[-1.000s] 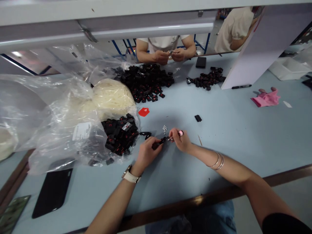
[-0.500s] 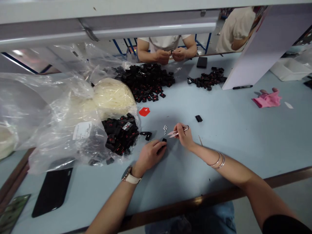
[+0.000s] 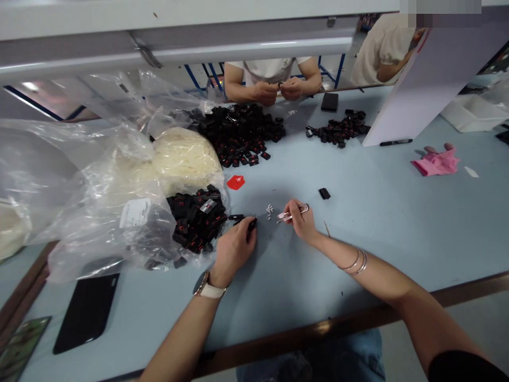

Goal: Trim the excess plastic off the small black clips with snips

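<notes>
My left hand (image 3: 233,248) grips a small black part (image 3: 252,225) between its fingertips, close to the open plastic bag of black parts with red marks (image 3: 194,217). A loose black part (image 3: 236,217) lies just beyond its fingers. My right hand (image 3: 301,222) holds small metal snips (image 3: 290,214), blades pointing left toward a few tiny white bits (image 3: 269,209) on the light blue table (image 3: 358,212). The two hands are apart.
A red tag (image 3: 235,182) and a lone black part (image 3: 324,193) lie ahead. Across the table a person's hands (image 3: 278,90) work behind a big black pile (image 3: 238,132); a smaller pile (image 3: 338,129), phone (image 3: 85,313), pink glove (image 3: 435,162) and white fibre bundle (image 3: 185,156) also lie about.
The hands came apart. My left hand carried the black part left toward the bag. My right hand drew the snips back and now holds them still.
</notes>
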Motion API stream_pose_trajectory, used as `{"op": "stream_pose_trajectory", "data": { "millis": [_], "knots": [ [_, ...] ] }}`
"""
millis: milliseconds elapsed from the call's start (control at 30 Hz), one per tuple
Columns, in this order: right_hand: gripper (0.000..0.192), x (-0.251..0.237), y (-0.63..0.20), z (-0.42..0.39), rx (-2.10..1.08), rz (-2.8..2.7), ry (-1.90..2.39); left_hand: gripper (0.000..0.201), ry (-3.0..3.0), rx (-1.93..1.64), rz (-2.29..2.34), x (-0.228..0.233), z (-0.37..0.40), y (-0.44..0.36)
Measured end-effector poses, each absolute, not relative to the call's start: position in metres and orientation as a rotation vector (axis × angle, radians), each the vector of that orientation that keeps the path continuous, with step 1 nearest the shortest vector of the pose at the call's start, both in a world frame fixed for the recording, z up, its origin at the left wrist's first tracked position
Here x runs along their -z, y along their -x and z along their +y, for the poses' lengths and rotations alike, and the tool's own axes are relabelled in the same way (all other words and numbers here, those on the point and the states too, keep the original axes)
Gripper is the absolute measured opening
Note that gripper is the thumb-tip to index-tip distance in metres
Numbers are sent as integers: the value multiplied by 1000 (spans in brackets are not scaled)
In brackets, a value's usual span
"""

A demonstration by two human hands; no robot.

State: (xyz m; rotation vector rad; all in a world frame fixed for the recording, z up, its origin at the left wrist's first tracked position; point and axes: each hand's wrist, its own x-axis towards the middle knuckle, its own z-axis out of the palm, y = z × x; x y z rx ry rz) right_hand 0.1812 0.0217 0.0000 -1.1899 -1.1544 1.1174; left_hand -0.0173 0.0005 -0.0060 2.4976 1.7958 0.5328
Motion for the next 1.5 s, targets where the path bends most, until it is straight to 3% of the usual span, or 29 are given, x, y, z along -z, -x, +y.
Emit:
{"op": "stream_pose_trajectory", "data": {
  "millis": [167, 500, 900, 1133, 1333, 1500],
  "knots": [
    [49, 0, -184, 22, -996, -1226, 1193, 26, -2347, -505, 2034, 5, 0, 17],
    [29, 4, -202, 39, -365, -1592, 1238, 23, -2685, -664, 1338, 11, 0, 18],
    [30, -18, -256, 69, 41, -1867, 2191, 22, -2567, -612, 1725, 16, 2, 19],
    [28, -13, -263, 74, -30, -1876, 2327, 23, -2537, -612, 1658, 15, 1, 18],
    [22, -13, -242, 68, -232, -1896, 1975, 24, -2565, -726, 1563, 18, 1, 17],
    [33, -20, -220, 55, -355, -1751, 1698, 24, -2592, -721, 1398, 15, -1, 17]
  ]
}}
